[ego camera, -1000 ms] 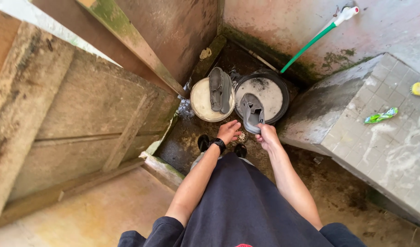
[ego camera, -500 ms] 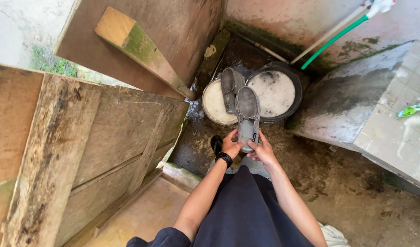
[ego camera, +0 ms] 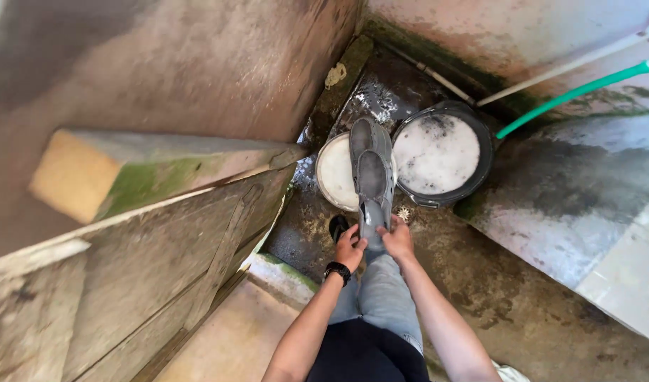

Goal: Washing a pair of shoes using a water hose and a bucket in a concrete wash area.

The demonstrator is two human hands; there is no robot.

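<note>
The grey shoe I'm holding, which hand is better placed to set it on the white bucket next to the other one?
Left, probably. Both hands grip the grey shoe, but the left hand is on the white bucket side, while the right hand sits toward the black bucket.

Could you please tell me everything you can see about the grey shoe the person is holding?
The grey shoe is a soft, fabric-looking slip-on, wet-looking, held out lengthwise, sole side down, over the rim of the white bucket. The left hand and right hand both grip its near end. A second grey shoe lies just beyond it on the bucket; whether they touch is unclear.
</note>
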